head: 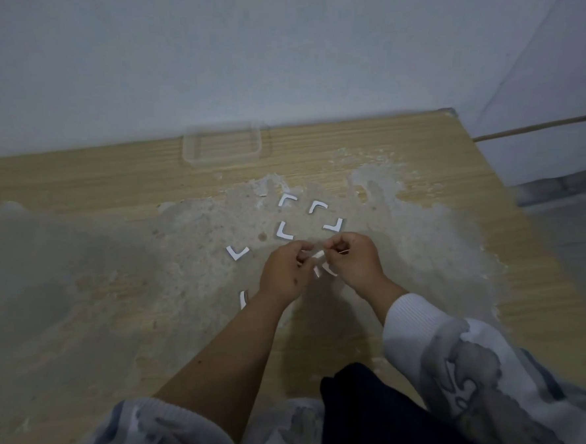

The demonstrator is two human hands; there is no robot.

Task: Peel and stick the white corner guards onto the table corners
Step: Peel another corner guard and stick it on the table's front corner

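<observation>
Just in front of the 5 spare guards on the table, the left hand and right hand pinched 1 corner guard; peeling its backing slowly probably kept the adhesive clean.

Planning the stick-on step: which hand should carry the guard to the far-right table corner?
Probably right. The right hand already pinches the corner guard alongside the left hand, and lies nearer the table corner.
</observation>
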